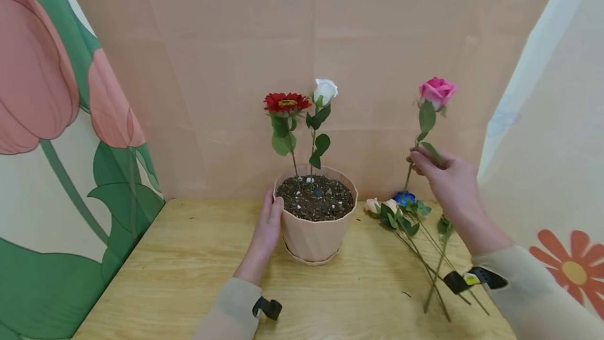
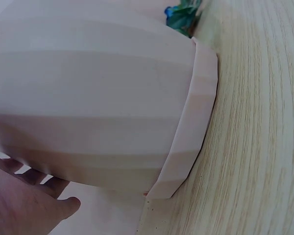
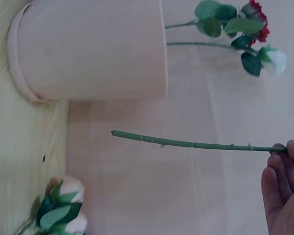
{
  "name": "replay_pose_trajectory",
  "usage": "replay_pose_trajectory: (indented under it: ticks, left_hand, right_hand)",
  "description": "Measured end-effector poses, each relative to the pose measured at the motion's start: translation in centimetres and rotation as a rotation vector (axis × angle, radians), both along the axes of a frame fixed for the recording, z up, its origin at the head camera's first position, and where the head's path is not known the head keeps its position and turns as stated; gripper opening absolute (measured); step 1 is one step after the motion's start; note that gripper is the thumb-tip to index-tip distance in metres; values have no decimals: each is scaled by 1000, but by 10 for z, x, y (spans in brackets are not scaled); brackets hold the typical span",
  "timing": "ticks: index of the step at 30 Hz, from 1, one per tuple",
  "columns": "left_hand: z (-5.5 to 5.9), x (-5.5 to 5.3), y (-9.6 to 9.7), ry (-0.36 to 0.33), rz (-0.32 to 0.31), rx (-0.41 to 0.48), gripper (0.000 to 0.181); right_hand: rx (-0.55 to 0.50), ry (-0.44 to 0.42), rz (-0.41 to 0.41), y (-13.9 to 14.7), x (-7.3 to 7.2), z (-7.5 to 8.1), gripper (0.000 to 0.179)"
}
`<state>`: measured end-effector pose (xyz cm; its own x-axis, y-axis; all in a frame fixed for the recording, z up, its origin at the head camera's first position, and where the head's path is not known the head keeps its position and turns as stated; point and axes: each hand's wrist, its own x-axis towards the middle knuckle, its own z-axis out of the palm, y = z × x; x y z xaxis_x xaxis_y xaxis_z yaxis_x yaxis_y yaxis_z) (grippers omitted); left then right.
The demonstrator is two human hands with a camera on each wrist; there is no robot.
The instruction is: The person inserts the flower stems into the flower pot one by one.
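Note:
A pink rose (image 1: 438, 92) stands upright in my right hand (image 1: 450, 177), whose thumb and fingers pinch its stem below the leaves. In the right wrist view the bare lower stem (image 3: 186, 144) sticks out free of the hand, apart from the pot. My left hand (image 1: 268, 224) rests against the left side of a pale pink flowerpot (image 1: 313, 237) with its fingers fairly straight; the left wrist view shows the fingers (image 2: 54, 186) along the pot wall. Dark soil (image 1: 313, 203) fills the pot. A red daisy-like flower (image 1: 287, 103) and a white rose (image 1: 325, 91) stand in that soil.
Right of the pot, several cut flowers lie on the wooden table (image 1: 198, 272), among them a blue flower (image 1: 404, 198) and cream roses (image 1: 373, 205). Their stems (image 1: 431, 277) cross toward the front. A pink backdrop (image 1: 212, 67) hangs behind the table.

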<state>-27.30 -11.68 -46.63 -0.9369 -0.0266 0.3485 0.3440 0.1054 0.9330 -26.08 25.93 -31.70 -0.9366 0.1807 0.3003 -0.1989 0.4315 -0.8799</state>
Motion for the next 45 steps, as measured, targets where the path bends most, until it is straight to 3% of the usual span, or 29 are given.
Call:
replay_pose_trajectory:
  ticks: [7,14,19,24,34,45]
  left_hand:
    - [-3,-1,0,-5,7,-26,60]
    - [-4,-1,0,1,9,-31,59]
    - [-5,-3,-1,6,8,-26,58]
    - [-5,-3,-1,6,6,-24,59]
    - [-4,-1,0,-7,-2,-13,60]
    - [-6,-3,-2,-20,10,-27,60]
  right_hand:
    - [-60,55,22,-24,-10,10,58]
    - [-158,217,88,-61,-19,24,45]
    - [-251,266,143,-82,-27,33,34]
    - [-179,288,118,-100,-34,39,36]
    - [-76,245,94,-122,-59,19,37]
    - [-27,244,106,-135,-75,2,31]
